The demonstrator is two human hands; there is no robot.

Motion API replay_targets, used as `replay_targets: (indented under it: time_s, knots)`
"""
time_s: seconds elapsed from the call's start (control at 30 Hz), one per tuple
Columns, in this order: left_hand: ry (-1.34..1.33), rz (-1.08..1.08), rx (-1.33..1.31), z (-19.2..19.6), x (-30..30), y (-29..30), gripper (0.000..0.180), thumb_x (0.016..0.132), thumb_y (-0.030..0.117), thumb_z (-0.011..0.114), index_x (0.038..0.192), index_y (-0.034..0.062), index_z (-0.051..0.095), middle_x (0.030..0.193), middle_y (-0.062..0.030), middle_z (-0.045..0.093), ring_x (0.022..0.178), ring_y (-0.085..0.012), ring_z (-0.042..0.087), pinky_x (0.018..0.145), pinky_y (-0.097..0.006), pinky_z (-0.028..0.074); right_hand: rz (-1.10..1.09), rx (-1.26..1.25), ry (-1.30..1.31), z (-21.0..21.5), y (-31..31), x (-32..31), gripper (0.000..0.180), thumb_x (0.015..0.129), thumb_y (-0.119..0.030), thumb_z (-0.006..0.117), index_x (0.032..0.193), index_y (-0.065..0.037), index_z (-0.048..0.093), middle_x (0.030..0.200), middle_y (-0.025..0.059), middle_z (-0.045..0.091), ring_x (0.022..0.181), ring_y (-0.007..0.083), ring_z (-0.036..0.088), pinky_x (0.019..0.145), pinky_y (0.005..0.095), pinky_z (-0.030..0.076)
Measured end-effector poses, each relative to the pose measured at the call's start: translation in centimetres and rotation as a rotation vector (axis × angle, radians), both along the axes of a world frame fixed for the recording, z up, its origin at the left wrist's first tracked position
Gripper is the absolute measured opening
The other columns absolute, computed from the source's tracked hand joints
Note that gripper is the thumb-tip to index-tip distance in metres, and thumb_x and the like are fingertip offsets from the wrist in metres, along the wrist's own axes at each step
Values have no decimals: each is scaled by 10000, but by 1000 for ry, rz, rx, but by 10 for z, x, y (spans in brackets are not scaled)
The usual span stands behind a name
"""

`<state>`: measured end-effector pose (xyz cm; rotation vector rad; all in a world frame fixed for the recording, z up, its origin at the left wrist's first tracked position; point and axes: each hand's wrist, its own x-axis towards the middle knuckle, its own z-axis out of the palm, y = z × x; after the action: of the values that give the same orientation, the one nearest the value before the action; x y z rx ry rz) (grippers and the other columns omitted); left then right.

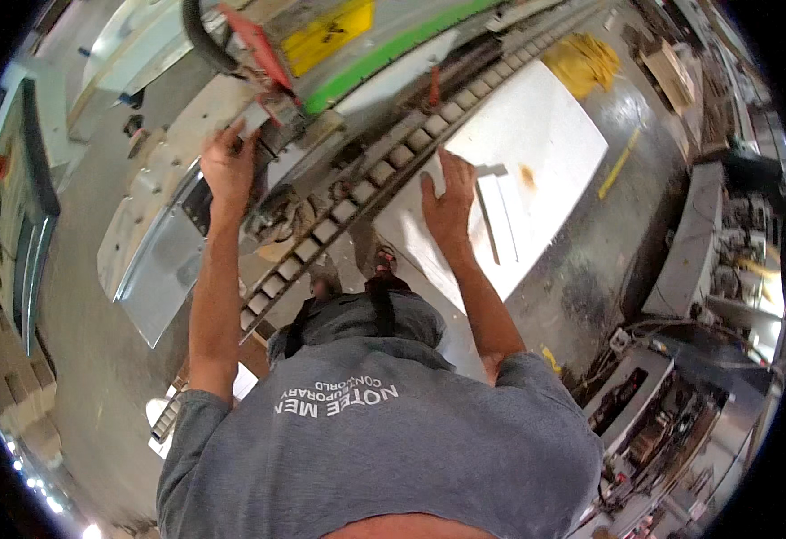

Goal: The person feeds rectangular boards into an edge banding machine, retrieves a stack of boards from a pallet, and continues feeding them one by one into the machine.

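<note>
My left hand [228, 166] is raised at the machine's end, fingers curled round a small pale rectangular piece [254, 118]. That piece sits close against the red-and-grey machine head [276, 108]. My right hand [449, 202] hangs beside the conveyor track [399, 156], thumb and fingers apart, with nothing visible between them. Under and beyond it lies a large white board [554, 135] with a brown stain. A narrow white strip [499, 218] lies on this board, just right of my right hand.
The padded track runs diagonally past my legs, along a machine with a green band [393, 58] and a yellow panel [325, 38]. A metal sheet [155, 287] juts out at the left. Yellow cloth [581, 65] lies at the far right; equipment and cables [644, 395] stand at the right.
</note>
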<state>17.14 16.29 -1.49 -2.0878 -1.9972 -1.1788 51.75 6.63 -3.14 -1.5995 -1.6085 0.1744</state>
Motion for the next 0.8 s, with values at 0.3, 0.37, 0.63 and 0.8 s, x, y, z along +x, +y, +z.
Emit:
replay_targets:
  time_s: [0.3, 0.37, 0.63, 0.8]
  knots:
    - [9, -87, 32, 8, 25, -32, 216, 831, 141, 761, 1024, 45, 762, 807, -120, 660, 776, -270, 629, 748, -382, 514, -149, -321, -501, -107, -73, 116, 619, 858, -24, 606, 1448, -5, 422, 1436, 212, 447, 1278, 407, 418, 1067, 560, 342]
    - [-48, -60, -35, 9, 21, -54, 210, 834, 144, 757, 1019, 45, 763, 814, -118, 664, 786, -261, 634, 754, -377, 517, -123, -344, -505, -104, -72, 110, 608, 856, -23, 600, 1440, -5, 431, 1423, 210, 455, 1251, 403, 435, 1053, 548, 360]
    - [-153, -94, -24, 4, 18, -112, 234, 807, 107, 780, 1027, 33, 747, 911, -117, 684, 849, -277, 645, 771, -379, 522, -68, -499, -387, -50, -54, 109, 461, 865, 15, 533, 1323, -9, 575, 1134, 227, 671, 1064, 417, 625, 978, 474, 493]
    - [-200, -317, -109, 47, 34, -162, 494, 741, 230, 822, 1176, 32, 696, 1060, -192, 657, 992, -366, 594, 901, -461, 494, 34, -478, 396, -2, -65, 46, 380, 920, -41, 658, 1268, 46, 533, 965, 121, 676, 795, 167, 618, 674, 308, 536]
